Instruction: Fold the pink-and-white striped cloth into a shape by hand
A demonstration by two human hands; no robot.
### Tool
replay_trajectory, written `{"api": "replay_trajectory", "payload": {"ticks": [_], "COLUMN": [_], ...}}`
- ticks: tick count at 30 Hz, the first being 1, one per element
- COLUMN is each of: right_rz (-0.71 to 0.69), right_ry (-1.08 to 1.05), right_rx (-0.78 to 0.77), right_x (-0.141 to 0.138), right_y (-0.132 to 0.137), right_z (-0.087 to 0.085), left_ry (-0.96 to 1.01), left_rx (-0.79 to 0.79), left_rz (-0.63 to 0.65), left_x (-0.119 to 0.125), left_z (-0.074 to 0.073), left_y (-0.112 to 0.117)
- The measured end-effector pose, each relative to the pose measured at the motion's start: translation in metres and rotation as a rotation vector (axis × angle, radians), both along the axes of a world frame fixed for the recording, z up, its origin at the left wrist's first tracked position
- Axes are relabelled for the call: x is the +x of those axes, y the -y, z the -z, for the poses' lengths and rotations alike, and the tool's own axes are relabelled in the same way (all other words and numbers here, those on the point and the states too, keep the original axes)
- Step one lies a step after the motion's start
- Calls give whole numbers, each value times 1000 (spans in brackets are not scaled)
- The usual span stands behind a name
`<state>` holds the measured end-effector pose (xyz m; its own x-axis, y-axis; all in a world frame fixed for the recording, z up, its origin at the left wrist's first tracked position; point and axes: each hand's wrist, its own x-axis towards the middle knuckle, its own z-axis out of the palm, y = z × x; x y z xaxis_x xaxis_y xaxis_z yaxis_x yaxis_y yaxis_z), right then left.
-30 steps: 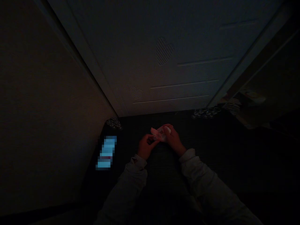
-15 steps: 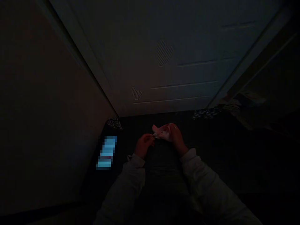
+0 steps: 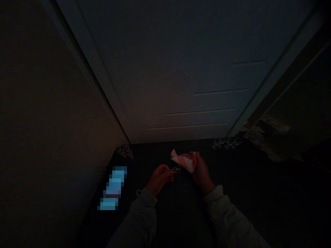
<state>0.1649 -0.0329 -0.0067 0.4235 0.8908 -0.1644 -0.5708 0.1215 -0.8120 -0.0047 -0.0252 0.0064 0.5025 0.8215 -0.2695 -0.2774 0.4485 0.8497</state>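
My left hand [image 3: 159,178] is closed around one end of a small shiny metal piece [image 3: 177,169] that looks slim and clipper-like; the dark hides its exact kind. The free end of that piece points right, close below a pink-and-white cloth [image 3: 186,162]. My right hand [image 3: 201,174] grips the right side of this crumpled cloth, and its other end sticks up to the left. Both hands are just above the dark tabletop [image 3: 178,206]. Most fingertips are hard to make out in the dim light.
A phone-like lit screen [image 3: 113,188], blurred, lies on the left. Clusters of ring shapes show at the back left [image 3: 124,151] and back right [image 3: 227,143]. A pale panel with hearts [image 3: 181,82] rises behind the table. Crumpled pale items [image 3: 274,129] lie far right.
The cloth and the metal piece have come apart, with the metal now showing plainly beside my left hand. The view has tilted up, so everything sits lower in the picture.
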Motion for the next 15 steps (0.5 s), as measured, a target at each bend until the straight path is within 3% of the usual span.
{"api": "replay_trajectory", "payload": {"ticks": [8,15], "right_rz": [-172,-131], "right_ry": [-264,-15], "right_rx": [9,-54], "right_x": [0,-6], "right_y": [3,0], "right_z": [-16,-10], "left_ry": [-27,-57], "left_rx": [15,4], "left_rz": [-48,-124], "left_x": [9,11], "left_z": [11,14], "left_y": [-16,-25]}}
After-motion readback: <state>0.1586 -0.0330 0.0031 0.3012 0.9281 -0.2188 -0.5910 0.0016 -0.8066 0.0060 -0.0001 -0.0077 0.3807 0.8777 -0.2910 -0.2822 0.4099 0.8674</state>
